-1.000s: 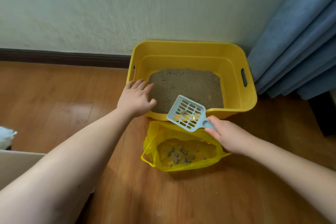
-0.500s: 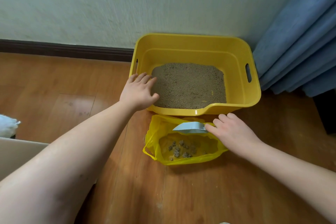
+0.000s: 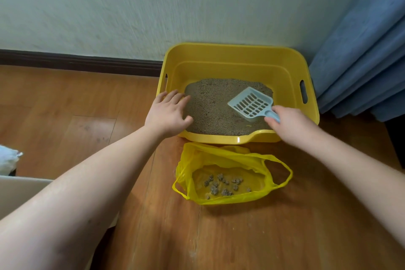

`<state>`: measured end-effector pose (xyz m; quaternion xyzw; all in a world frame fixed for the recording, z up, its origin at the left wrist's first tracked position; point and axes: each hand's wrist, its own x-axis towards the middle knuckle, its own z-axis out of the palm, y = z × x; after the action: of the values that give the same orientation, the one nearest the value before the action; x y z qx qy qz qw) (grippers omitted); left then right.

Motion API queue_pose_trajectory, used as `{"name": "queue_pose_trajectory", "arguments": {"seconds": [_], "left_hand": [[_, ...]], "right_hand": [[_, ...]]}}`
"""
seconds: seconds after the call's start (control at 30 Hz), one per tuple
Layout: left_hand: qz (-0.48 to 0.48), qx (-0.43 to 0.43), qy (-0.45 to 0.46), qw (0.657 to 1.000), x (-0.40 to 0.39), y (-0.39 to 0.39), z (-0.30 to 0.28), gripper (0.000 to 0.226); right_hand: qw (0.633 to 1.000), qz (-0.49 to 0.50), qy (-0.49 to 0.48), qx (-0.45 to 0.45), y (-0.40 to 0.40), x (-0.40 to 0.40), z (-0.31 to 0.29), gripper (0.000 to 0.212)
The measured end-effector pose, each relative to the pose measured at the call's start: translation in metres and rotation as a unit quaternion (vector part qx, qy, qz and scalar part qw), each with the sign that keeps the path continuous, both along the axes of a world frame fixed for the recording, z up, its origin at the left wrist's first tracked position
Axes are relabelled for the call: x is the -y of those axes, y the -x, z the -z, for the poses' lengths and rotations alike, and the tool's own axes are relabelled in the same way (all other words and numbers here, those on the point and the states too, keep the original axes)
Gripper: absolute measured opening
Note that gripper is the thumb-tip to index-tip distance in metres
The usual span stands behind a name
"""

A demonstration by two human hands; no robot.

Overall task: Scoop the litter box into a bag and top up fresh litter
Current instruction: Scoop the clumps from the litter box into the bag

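The left hand point(image 3: 167, 113) rests flat on the near left corner of the yellow litter box point(image 3: 237, 55), with its fingers straight and a little spread. The fingertips reach over the rim toward the litter point(image 3: 210, 105), and the thumb points to the right along the near edge. This hand holds nothing; it only presses on the box.

The right hand point(image 3: 291, 121) is curled around the handle of the pale blue scoop point(image 3: 251, 103) and grips it. The slotted head of the scoop is over the right part of the litter, inside the box, tilted with its open face up. I cannot tell if its front edge touches the litter. No clumps show in the scoop.

The litter box stands on the wooden floor point(image 3: 65, 129), against the wall, just beside a blue curtain point(image 3: 361, 61) on its right. The yellow plastic bag point(image 3: 232, 173) lies open on the floor just in front of the box, and small grey clumps point(image 3: 222, 184) lie in its bottom.
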<state>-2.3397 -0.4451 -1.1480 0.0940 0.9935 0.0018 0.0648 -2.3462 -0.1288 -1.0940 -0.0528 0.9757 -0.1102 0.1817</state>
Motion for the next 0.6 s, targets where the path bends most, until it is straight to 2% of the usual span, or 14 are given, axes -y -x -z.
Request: {"name": "queue_pose_trajectory", "arguments": {"seconds": [0.13, 0.27, 0.47, 0.6], "left_hand": [[-0.003, 0.001, 0.000, 1.000, 0.000, 0.000, 0.000, 0.071], [-0.005, -0.002, 0.000, 1.000, 0.000, 0.000, 0.001, 0.070], [-0.010, -0.008, 0.002, 1.000, 0.000, 0.001, 0.003, 0.072], [-0.010, -0.001, 0.002, 1.000, 0.000, 0.001, 0.000, 0.073]], "right_hand": [[0.982, 0.033, -0.135, 0.129, 0.037, -0.005, 0.003, 0.041], [0.961, -0.018, -0.196, 0.197, 0.046, 0.008, 0.014, 0.042], [0.962, -0.023, -0.185, 0.198, 0.049, 0.041, 0.039, 0.038], [0.974, -0.020, -0.124, 0.190, 0.054, 0.052, 0.051, 0.033]]}}
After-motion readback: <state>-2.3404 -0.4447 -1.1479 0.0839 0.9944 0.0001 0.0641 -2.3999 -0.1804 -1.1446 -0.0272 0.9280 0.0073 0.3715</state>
